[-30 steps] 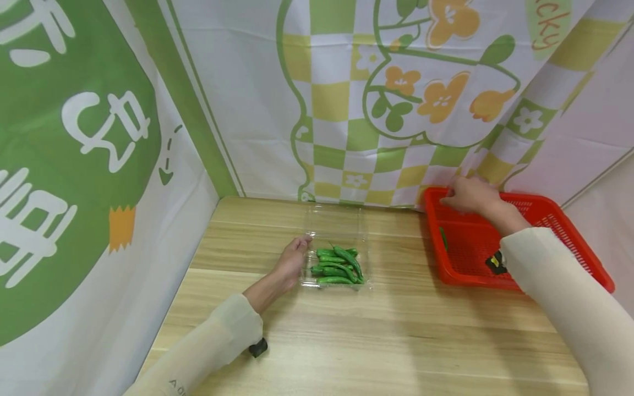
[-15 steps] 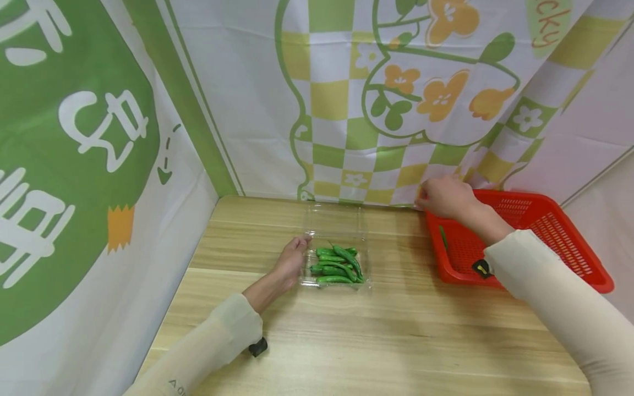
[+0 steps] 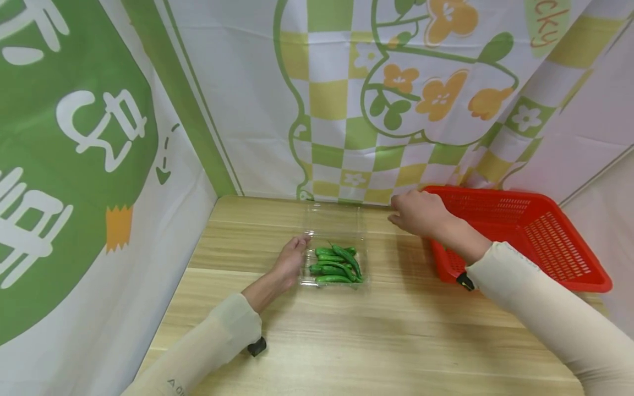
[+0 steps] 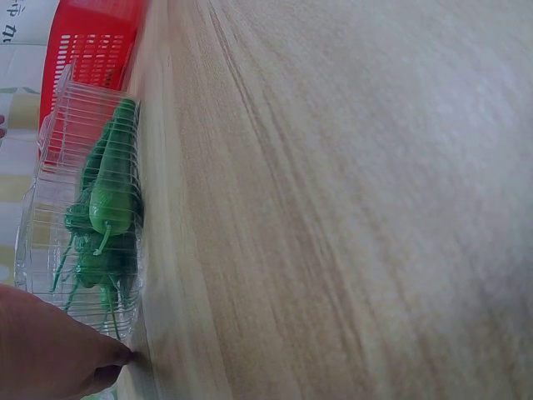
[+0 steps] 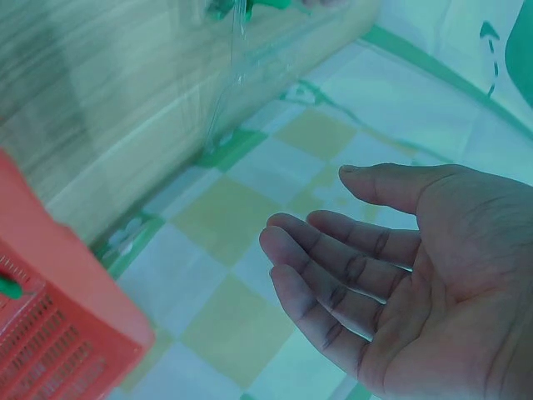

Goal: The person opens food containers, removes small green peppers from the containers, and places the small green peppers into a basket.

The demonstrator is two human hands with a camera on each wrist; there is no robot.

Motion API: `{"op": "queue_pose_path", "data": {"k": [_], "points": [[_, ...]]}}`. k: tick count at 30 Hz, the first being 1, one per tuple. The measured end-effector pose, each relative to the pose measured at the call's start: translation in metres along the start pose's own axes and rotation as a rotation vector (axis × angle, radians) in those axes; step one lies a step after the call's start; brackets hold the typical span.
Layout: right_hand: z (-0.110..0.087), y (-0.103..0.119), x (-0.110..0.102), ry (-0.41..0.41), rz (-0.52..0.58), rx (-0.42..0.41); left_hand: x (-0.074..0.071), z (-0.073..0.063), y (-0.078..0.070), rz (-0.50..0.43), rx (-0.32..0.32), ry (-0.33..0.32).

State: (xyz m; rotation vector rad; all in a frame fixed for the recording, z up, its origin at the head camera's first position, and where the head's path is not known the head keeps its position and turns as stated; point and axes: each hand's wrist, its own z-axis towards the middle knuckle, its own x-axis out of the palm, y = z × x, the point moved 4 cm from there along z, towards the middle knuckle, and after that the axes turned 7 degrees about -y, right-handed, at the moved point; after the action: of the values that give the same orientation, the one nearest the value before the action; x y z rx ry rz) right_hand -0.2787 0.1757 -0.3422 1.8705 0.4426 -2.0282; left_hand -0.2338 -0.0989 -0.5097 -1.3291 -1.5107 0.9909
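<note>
Green chillies (image 3: pixel 348 258), approx. centre of desk (image 3: pixel 386 341), in clear plastic clamshell (image 3: pixel 331 220) w/ lid folded back. L hand grip (image 3: pixel 290 264): pinching clamshell's L edge. R hand grip (image 3: pixel 420 212): released, fingers loosely bent, btwn. clamshell & red plastic basket (image 3: pixel 540 206). Basket: R side, green item (image 5: pixel 10 287) part-vis. inside. Bkgd.: checked floral curtain (image 3: pixel 328 99).

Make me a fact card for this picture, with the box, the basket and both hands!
Box: clear, on the table, lid open
In the box: green peppers
Basket: red, right of the box; a bit of green shows
Left hand: holds the box's left edge
Right hand: empty, beside the basket
</note>
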Motion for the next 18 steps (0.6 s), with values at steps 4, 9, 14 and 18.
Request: {"op": "queue_pose_path", "data": {"k": [4, 9, 14, 18], "points": [[-0.003, 0.013, 0.004, -0.021, -0.016, -0.041, 0.000, 0.001, 0.001, 0.002, 0.001, 0.007], [-0.005, 0.027, 0.008, -0.026, -0.007, -0.076, -0.001, 0.001, 0.002, 0.006, 0.003, 0.012], [-0.006, 0.039, 0.014, -0.035, 0.012, -0.102, 0.000, 0.001, 0.002, 0.009, 0.001, 0.007], [-0.005, 0.049, 0.020, -0.008, 0.039, -0.119, 0.000, 0.001, 0.002, 0.008, -0.002, 0.002]]}}
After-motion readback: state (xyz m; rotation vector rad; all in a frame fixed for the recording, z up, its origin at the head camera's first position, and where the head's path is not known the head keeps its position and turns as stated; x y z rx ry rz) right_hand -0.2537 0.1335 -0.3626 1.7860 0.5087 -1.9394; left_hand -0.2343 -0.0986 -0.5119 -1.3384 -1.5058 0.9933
